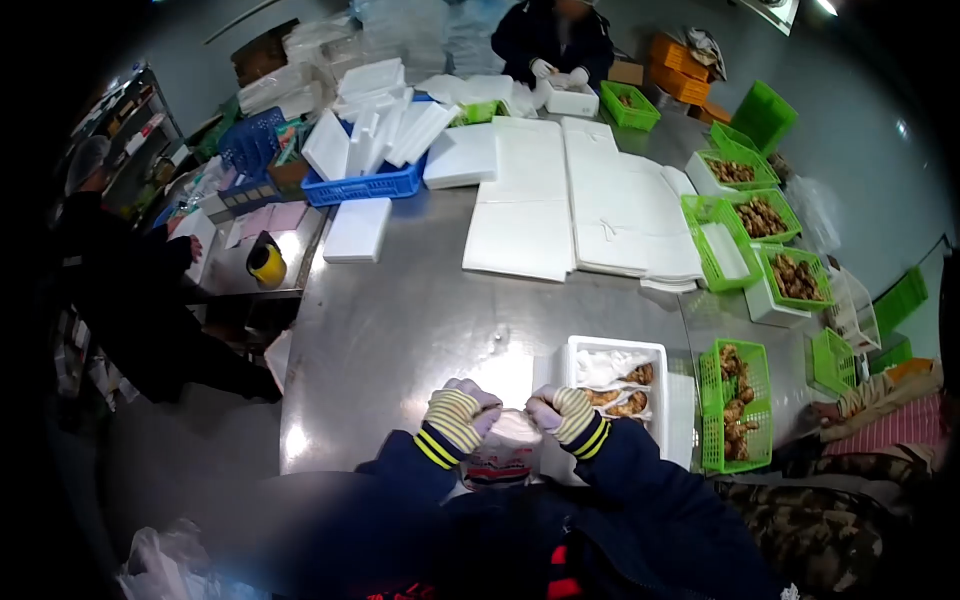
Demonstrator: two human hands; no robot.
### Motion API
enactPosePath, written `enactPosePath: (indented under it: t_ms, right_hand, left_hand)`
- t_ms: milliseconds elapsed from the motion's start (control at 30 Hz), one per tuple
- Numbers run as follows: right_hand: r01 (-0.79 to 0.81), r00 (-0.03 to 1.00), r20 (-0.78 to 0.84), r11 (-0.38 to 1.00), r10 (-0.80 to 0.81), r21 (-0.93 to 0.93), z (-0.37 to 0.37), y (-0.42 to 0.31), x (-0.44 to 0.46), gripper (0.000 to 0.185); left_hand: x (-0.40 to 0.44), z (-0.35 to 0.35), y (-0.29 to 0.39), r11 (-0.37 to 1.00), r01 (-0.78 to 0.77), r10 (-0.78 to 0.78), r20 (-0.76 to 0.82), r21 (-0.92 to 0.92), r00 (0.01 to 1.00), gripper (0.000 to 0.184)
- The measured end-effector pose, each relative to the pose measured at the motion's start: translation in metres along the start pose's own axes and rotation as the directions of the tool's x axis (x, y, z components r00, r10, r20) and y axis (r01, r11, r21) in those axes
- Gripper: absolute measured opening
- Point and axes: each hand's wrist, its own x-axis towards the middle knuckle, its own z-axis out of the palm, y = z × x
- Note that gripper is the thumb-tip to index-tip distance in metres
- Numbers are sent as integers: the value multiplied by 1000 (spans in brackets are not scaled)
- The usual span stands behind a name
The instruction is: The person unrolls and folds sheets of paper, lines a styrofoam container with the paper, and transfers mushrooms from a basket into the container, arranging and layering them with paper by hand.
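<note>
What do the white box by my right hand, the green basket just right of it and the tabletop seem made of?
White box: probably matte polystyrene foam, judging by its thick, pale walls. Green basket: most likely moulded plastic, given its even colour and regular openings. Tabletop: smooth metal, perhaps stainless steel; the grey surface throws back bright highlights.

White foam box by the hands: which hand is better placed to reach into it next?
Probably the right hand: it is close beside the white foam box, while the left hand is farther, across the printed bag.
</note>
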Motion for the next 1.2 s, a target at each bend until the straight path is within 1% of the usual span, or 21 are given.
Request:
enactPosePath:
  t_ms: [67, 133, 200, 267, 333, 400, 467, 567, 600, 667, 733, 800, 833, 867, 933, 967, 1000, 1033, 1067, 1133, 1200]
  right_hand:
    - [110, 990, 103, 990, -101, -90, -6, 2, -1, 34]
    - [262, 965, 157, 844, -212, -469, -8, -31, -3, 52]
    - [368, 929, 215, 701, -301, -611, 2, -36, 1, 47]
    - [370, 926, 172, 717, -337, -591, 10, -34, 7, 25]
    - [346, 938, 170, 793, -301, -501, 11, -31, 6, 22]
    - [287, 958, 144, 861, -249, -420, 14, -33, 4, 22]
    - [226, 973, 119, 916, -197, -333, 18, -31, 3, 22]
    - [86, 989, 137, 976, -59, -198, 18, -29, 2, 24]
    - [86, 989, 139, 977, -59, -197, 20, -24, 3, 24]
    - [94, 993, 76, 992, -88, -88, 24, -14, 3, 24]
    - [-95, 992, 83, 995, 93, 27, 23, -15, 3, 31]
    - [208, 958, -100, 893, -268, -400, 18, -27, 8, 41]
    - [275, 887, -113, 710, -447, -648, 13, -35, 3, 50]
    - [363, 812, -64, 589, -580, -722, 10, -40, 3, 49]
    - [541, 810, 168, 606, -562, -583, 15, -63, -2, 48]
    - [565, 822, 372, 700, -431, -437, 14, -68, -2, 44]
    - [584, 804, 441, 671, -400, -456, 15, -62, -7, 48]
    - [547, 813, 478, 719, -334, -428, 14, -62, -8, 51]
    - [506, 812, 519, 763, -266, -401, 15, -62, -9, 54]
    - [498, 780, 626, 602, 4, -624, 15, -66, -12, 59]
    - [590, 734, 679, 486, 9, -645, 16, -63, -20, 58]
  left_hand:
    - [0, -7, -5, 1000, 30, -29, 145, -5, 989, 17]
    - [-1, -10, 2, 997, 48, -40, 122, -62, 992, 16]
    - [1, -13, 9, 991, 58, -46, 99, -118, 994, 16]
    - [2, -13, 16, 1000, 27, -27, 105, 7, 994, 17]
    - [1, -15, 17, 994, 41, -54, 124, 105, 991, 20]
    - [-1, -14, 13, 982, 92, -96, 12, 167, 995, 22]
    - [-3, -16, 6, 973, 167, -169, -5, 157, 986, 24]
    - [-4, -19, -9, 949, 275, -276, 13, -157, 961, 24]
    - [-6, -20, -14, 948, 276, -278, 12, -156, 961, 24]
    - [-8, -20, -20, 583, 570, -446, 359, -579, 820, 26]
    - [-15, -20, -32, 459, 648, -334, 558, -608, 760, 32]
    - [-26, -11, -41, 238, 742, -333, 665, -626, 668, 32]
    - [-31, -5, -44, 236, 743, -336, 665, -626, 667, 32]
    - [-35, 3, -46, 180, 736, -403, 633, -653, 661, 26]
    - [-37, 8, -37, 109, 709, -455, 599, -697, 659, 19]
    - [-38, 18, -37, 121, 656, -473, 537, -745, 698, 18]
    - [-39, 25, -37, 137, 598, -489, 471, -789, 734, 17]
    - [-40, 22, -46, 186, 743, -528, 572, -643, 627, 14]
    - [-38, 26, -45, 300, 781, -608, 522, -548, 599, 15]
    - [-48, 44, -75, 540, 800, -699, 391, -260, 599, 23]
    - [-72, 62, -128, 639, 764, -755, 269, 94, 598, 30]
